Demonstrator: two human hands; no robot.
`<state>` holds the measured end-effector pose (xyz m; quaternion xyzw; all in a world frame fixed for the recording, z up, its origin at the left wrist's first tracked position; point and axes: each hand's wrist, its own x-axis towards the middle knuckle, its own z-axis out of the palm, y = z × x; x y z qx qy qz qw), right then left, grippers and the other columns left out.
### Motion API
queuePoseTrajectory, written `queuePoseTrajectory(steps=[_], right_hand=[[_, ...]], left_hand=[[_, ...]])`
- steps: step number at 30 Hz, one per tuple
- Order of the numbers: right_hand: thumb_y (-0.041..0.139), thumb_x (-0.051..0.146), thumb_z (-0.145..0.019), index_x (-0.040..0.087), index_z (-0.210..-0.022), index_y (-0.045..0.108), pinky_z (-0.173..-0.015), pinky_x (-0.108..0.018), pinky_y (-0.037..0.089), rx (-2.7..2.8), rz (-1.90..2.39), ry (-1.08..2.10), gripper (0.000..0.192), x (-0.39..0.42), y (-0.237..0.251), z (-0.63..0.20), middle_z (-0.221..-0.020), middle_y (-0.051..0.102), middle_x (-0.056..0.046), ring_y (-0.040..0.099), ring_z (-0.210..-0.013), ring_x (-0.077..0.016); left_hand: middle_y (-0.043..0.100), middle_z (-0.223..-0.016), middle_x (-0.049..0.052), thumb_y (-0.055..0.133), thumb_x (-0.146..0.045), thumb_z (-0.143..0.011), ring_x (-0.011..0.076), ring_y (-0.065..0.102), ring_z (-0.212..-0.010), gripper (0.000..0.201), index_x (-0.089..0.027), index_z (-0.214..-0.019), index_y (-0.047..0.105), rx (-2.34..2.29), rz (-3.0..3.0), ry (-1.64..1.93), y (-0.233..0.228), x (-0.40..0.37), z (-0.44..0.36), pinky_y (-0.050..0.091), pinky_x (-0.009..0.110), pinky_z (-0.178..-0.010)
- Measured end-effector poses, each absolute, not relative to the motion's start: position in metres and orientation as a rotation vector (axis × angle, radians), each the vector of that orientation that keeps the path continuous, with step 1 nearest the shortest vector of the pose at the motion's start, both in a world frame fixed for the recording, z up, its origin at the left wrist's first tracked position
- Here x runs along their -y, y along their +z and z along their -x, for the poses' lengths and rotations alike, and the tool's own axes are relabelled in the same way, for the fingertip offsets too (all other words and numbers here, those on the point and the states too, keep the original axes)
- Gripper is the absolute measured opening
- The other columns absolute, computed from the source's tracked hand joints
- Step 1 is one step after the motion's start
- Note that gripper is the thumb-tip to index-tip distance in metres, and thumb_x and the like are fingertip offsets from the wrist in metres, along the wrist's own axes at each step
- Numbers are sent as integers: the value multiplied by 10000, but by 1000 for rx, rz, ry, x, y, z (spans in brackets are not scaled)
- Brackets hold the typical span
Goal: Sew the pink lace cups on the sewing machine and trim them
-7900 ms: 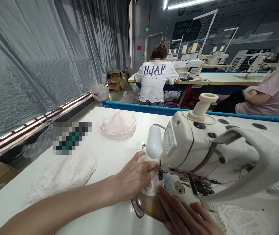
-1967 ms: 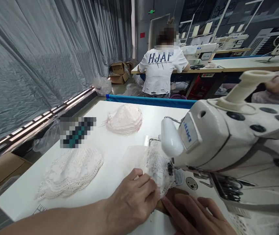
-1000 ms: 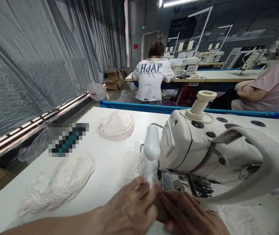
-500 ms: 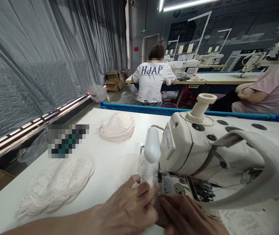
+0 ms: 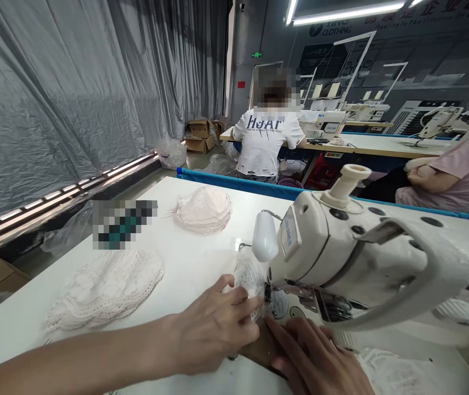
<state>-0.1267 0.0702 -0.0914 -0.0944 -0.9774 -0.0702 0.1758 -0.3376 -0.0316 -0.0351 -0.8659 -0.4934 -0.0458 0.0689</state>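
At lower center, a right hand (image 5: 318,351) lies flat beside a left hand (image 5: 218,323), its bent fingers over white lace (image 5: 247,271) at the sewing machine (image 5: 320,252); whether either grips is unclear. Farther up the bench (image 5: 195,263) sits a pale pink stack (image 5: 203,210).

Ceiling tubes (image 5: 349,13) glaring up top, a sheen across the curtain (image 5: 94,99), desk (image 5: 193,258) gleaming white, lower-right corner dark
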Motion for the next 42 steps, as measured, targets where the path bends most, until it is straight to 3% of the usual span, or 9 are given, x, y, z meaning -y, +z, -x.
queuePoseTrajectory(steps=[9,12,14,17,20,26,36,42], right_hand=[[255,292,-981,145,-1223,515,-594,-308,433,2708,342,-308,384,-69,-89,130,-920,662,-87,597,-513,-128],[259,298,-981,134,-1211,523,-610,-315,428,2674,361,-322,386,-67,-88,131,-934,657,-93,586,-512,-126],[265,327,-981,128,-1227,510,-609,-317,424,2661,340,-336,400,-67,-87,132,-941,654,-95,587,-518,-128],[284,386,-974,148,-1232,509,-615,-317,421,2676,271,-301,417,-66,-84,132,-938,653,-82,619,-600,-147],[300,388,-970,167,-1165,555,-642,-312,419,2689,236,-221,390,-66,-83,129,-959,657,-73,632,-669,-154],[269,383,-980,153,-1144,568,-651,-319,406,2603,296,-351,411,-71,-86,126,-948,678,-92,637,-723,-175],[290,315,-964,230,-1031,602,-623,-322,410,2570,368,-336,330,-81,-84,130,-943,687,-69,629,-670,-171],[263,318,-974,196,-1142,568,-614,-328,434,2604,358,-349,369,-79,-84,129,-952,690,-90,638,-664,-179]], left_hand=[[460,-1264,105,504,-115,-773,209,454,-979,172,-150,-941,511,1569,2522,-161,-44,23,343,305,412,-884],[445,-1267,134,546,-142,-748,223,453,-967,281,-125,-1026,510,1554,2485,-150,-44,26,340,327,407,-860],[464,-1218,151,580,-162,-726,232,462,-941,354,-100,-1067,505,1555,2470,-126,-42,32,334,342,400,-837],[518,-1078,137,566,-172,-761,234,476,-919,272,-85,-1017,532,1587,2455,-91,-36,46,321,345,383,-831],[529,-1021,100,528,-274,-859,220,477,-962,210,-104,-982,541,1618,2485,-141,-32,54,312,331,372,-872],[514,-1065,92,502,-475,-866,228,466,-986,430,-137,-1131,475,1667,2517,-249,-36,41,318,320,410,-877],[518,-1024,95,504,-495,-854,238,486,-954,425,-147,-1098,507,1613,2446,-284,-47,22,320,341,430,-870],[518,-1062,123,490,-496,-860,244,484,-947,472,-134,-1164,485,1601,2420,-270,-50,20,322,351,443,-862]])
